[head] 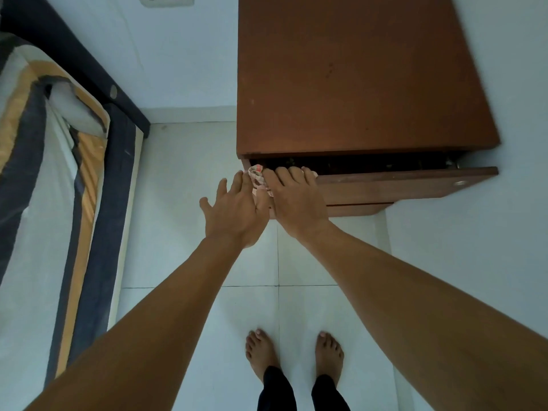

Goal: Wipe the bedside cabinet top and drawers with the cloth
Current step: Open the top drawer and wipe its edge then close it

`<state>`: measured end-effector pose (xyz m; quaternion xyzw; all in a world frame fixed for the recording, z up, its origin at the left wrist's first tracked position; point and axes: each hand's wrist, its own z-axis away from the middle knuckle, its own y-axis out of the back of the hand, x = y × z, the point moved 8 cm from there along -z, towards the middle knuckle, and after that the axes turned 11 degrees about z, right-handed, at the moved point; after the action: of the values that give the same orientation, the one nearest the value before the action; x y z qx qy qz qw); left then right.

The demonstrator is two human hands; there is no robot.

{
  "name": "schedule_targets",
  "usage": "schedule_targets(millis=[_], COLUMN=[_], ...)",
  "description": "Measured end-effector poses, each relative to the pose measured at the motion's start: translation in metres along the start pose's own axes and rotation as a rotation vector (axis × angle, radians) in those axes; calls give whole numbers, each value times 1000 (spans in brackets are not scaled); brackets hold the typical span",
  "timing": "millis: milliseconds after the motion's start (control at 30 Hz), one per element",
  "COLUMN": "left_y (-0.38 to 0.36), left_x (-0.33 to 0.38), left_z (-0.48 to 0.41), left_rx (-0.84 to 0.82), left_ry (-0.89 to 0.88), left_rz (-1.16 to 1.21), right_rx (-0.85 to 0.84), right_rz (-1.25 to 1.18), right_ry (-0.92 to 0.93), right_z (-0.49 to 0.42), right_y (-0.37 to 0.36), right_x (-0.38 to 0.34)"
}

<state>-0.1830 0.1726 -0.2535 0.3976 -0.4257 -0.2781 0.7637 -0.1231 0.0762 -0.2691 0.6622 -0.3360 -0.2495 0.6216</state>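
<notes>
A brown wooden bedside cabinet (355,72) stands against the wall, its top bare. Its upper drawer (400,182) is pulled out a little, showing a dark gap. A small patterned cloth (257,176) lies over the drawer front's left top edge. My right hand (293,200) presses the cloth down there, fingers draped over the edge into the gap. My left hand (234,212) hovers just left of it with fingers spread, fingertips near the cloth, holding nothing.
A bed with a striped sheet (53,173) and dark frame runs along the left. White tiled floor (184,179) lies between bed and cabinet. My bare feet (293,354) stand below the drawer. A wall socket (166,0) sits at the top.
</notes>
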Motion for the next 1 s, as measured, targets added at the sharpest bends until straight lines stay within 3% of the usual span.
schedule_targets(millis=[167,333,500,733,833,1000], left_y=[-11,-10,-31,-36,-38,-42], left_x=[0,13,55,48,46,43], left_z=[9,6,9,5,5,4], left_rx=[-118,-103,-45,-70,-61,-33], left_ry=[71,177,131,151,148,147], left_rz=[-138,-231,-119,-134,-139,-130], right_rx=[-6,-81,-124,-42,-13,-205], right_rz=[53,114,84,18,52,214], right_ry=[-7,-67,-129,-156,-201,-169], right_z=[20,42,51,59,71,103], right_y=[4,0,-1,2,1,-28], right_x=[33,97,122,123,163,263])
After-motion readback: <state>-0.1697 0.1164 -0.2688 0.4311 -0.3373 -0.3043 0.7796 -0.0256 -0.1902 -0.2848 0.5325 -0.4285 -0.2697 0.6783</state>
